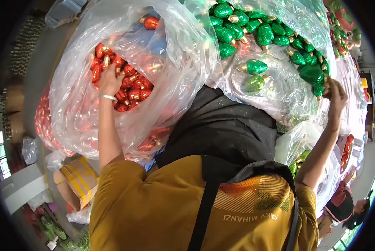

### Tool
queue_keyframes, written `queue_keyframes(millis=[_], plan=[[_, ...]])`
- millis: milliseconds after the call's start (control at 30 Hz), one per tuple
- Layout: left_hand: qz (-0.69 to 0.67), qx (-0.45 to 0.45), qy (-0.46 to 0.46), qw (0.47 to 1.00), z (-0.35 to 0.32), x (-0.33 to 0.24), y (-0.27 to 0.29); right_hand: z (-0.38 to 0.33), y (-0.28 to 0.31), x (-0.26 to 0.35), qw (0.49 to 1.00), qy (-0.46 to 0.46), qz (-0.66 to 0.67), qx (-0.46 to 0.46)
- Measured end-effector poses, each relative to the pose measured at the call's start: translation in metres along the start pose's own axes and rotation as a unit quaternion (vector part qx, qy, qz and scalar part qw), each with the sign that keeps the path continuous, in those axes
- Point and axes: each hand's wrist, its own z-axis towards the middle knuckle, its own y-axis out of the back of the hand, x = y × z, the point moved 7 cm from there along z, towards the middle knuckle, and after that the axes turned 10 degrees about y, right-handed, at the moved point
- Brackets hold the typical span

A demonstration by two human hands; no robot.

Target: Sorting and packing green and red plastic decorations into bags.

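My left hand (109, 82), with a pale bracelet at the wrist, reaches into a clear plastic bag (76, 90) on the left. Its fingers close on a glittery red bulb ornament (106, 61) with a gold cap, among several more red ones (135, 90). On the right, my right hand (336, 95) has its fingers curled at the edge of a second clear bag (279, 98). They pinch a green bulb ornament (318, 90), partly hidden by the fingertips. Many glittery green ornaments (265, 34) fill the far part of that bag.
Two green ornaments (255, 67) lie apart on the plastic. Black cloth (225, 125) spans the space between the bags. A taped cardboard box (80, 180) stands at the lower left. Another bag with green pieces (298, 144) is beside my right arm. A person (342, 205) is at the far right.
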Motion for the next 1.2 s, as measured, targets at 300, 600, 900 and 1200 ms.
queue_keyframes(millis=[300,600,900,1200], plan=[[-0.006,0.036,-0.264,0.964,0.025,-0.023,-0.124,-0.042,-0.064,-0.056,0.886,0.054,-0.461,0.007],[-0.005,0.143,-0.038,0.989,0.010,-0.053,-0.049,-0.046,-0.078,-0.012,0.988,0.086,-0.126,-0.026],[-0.485,0.017,-0.325,0.812,-0.095,-0.349,0.182,-0.053,-0.148,0.051,0.878,0.250,-0.275,0.301],[-0.143,0.139,-0.414,0.888,-0.108,-0.422,0.076,-0.065,-0.136,0.059,0.926,0.211,-0.219,0.221]])
